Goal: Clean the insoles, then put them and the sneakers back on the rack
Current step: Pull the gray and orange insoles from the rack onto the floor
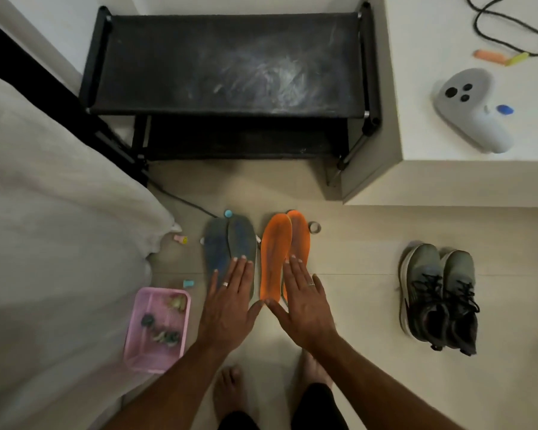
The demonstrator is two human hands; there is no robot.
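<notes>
Both of your hands are spread flat with straight fingers, thumbs nearly meeting: your left hand [229, 301] hovers over the heel ends of two dark blue-grey foam insoles [230, 243], and your right hand [303, 304] over the heel ends of two bright orange foam insoles [281, 246]; you cannot tell whether the palms touch them. All four insoles lie on the pale tiled floor [354, 305], each pair overlapping, toes pointing at the black two-shelf fabric shoe rack [227, 63], which stands apart from them against the wall. Two grey mesh sneakers with black laces [440, 297] sit side by side on the floor, well to the right. One pink plastic basket [156, 328] rests left of your left forearm, beside the grey-covered bed [50, 243]. One white table [441, 169] carries one grey handheld controller [472, 110].
</notes>
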